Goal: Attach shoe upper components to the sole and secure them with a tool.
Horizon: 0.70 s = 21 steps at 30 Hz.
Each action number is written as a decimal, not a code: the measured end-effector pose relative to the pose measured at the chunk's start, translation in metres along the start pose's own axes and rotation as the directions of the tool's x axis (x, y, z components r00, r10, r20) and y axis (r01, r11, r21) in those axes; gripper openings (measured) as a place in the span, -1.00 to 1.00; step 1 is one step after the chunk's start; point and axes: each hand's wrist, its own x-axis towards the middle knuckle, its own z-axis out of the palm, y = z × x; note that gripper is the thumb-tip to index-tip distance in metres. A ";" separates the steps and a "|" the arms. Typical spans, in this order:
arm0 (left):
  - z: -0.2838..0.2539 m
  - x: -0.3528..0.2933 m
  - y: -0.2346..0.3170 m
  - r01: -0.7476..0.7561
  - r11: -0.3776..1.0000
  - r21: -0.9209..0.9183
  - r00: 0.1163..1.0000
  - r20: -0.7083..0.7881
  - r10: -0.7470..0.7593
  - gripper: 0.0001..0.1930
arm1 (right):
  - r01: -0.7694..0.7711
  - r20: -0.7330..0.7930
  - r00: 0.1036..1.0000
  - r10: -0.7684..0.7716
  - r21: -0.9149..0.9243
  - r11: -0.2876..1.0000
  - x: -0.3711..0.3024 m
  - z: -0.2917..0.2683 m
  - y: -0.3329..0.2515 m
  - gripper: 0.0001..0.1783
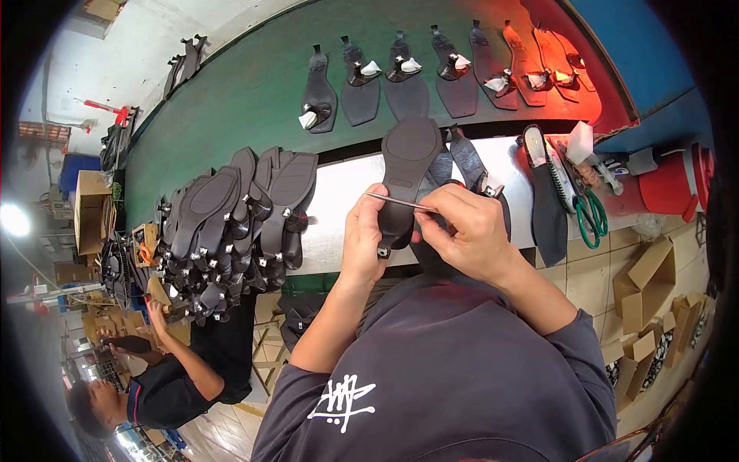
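A black sandal (412,150) is held upright before me, with its underside facing me. My left hand (362,239) is closed on its left edge. A thin rod-like tool (400,202) lies level across the sandal, its left end by my left fingertips. My right hand (469,231) pinches the tool's right end, and its lower fingers sit against the sandal's right edge. Behind my right hand lies another dark sandal (466,158) with white paper on it, partly hidden. A heap of finished-looking black sandals (223,215) is piled left of my left hand.
On the green belt (254,92) lies a row of sandals (400,85), those at right under red light. Green-handled scissors (591,223), a loose black sole (545,204) and a red container (666,185) are at right. A co-worker (169,377) handles a sole at lower left. Cardboard boxes (647,281) stand on the floor.
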 end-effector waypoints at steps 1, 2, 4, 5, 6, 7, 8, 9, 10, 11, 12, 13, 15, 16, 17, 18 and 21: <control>0.000 0.000 0.000 0.004 1.000 0.000 1.000 0.003 -0.004 -0.67 | -0.014 0.017 1.000 0.013 0.017 1.000 0.000 0.000 0.001 -0.90; -0.001 0.000 0.001 0.010 1.000 0.021 1.000 0.019 -0.010 -0.67 | -0.028 0.033 0.999 0.027 0.033 0.999 0.000 0.000 0.001 -0.89; -0.001 0.001 0.001 0.016 0.999 0.040 0.999 0.035 -0.018 -0.67 | -0.039 0.006 0.999 0.039 0.016 0.999 0.001 0.001 0.003 -0.89; -0.001 0.002 0.002 0.068 0.998 0.009 0.996 0.059 -0.069 -0.67 | -0.047 -0.022 0.999 0.047 0.001 0.999 0.002 0.001 0.004 -0.89; -0.002 0.002 0.002 0.117 0.993 -0.020 0.990 0.080 -0.115 -0.67 | -0.127 -0.033 0.991 0.127 0.017 0.992 0.003 0.000 0.007 -0.90; -0.004 0.002 0.002 0.115 0.993 -0.019 0.990 0.078 -0.113 -0.67 | -0.205 -0.043 0.978 0.206 0.035 0.978 0.005 -0.003 0.011 -0.91; -0.008 0.003 0.000 0.173 0.982 -0.074 0.983 0.068 -0.168 -0.66 | -0.221 -0.103 0.967 0.234 0.122 0.968 0.006 -0.002 0.020 -0.92; -0.012 0.003 -0.001 0.224 0.966 -0.132 0.974 0.057 -0.219 -0.65 | -0.214 -0.096 0.969 0.227 0.127 0.969 0.007 -0.005 0.023 -0.92; -0.015 0.002 -0.001 0.212 0.968 -0.134 0.977 0.046 -0.208 -0.65 | -0.261 -0.102 0.956 0.275 0.135 0.956 0.007 -0.010 0.024 -0.93; -0.018 0.000 -0.001 0.222 0.961 -0.168 0.975 0.057 -0.215 -0.65 | -0.304 -0.105 0.941 0.320 0.144 0.942 0.007 -0.015 0.026 -0.93; -0.019 -0.001 -0.001 0.226 0.953 -0.201 0.974 0.064 -0.217 -0.64 | -0.288 -0.138 0.946 0.295 0.069 0.955 0.005 -0.021 0.029 -0.95; -0.019 -0.002 0.002 0.188 0.961 -0.202 0.982 0.036 -0.185 -0.64 | -0.257 -0.165 0.953 0.254 0.001 0.966 0.004 -0.026 0.033 -0.97; -0.021 0.006 0.009 0.175 0.942 -0.285 0.984 0.090 -0.156 -0.64 | -0.327 -0.235 0.918 0.318 -0.001 0.945 -0.006 -0.036 0.050 -0.93; -0.023 0.010 0.013 0.175 0.947 -0.268 0.981 0.132 -0.144 -0.64 | -0.388 -0.190 0.893 0.407 0.133 0.912 -0.011 -0.039 0.048 -0.92; -0.031 0.013 0.009 0.142 0.957 -0.253 0.986 0.125 -0.113 -0.63 | -0.451 -0.130 0.861 0.491 0.250 0.857 -0.013 -0.046 0.040 -0.90; -0.032 0.011 0.010 0.116 0.969 -0.220 0.987 0.135 -0.088 -0.63 | -0.476 -0.095 0.850 0.518 0.281 0.833 -0.007 -0.041 0.021 -0.92; -0.019 0.001 0.015 0.061 0.980 -0.191 0.990 0.139 -0.034 -0.67 | -0.453 0.117 0.887 0.446 0.406 0.794 -0.003 -0.016 0.003 -0.89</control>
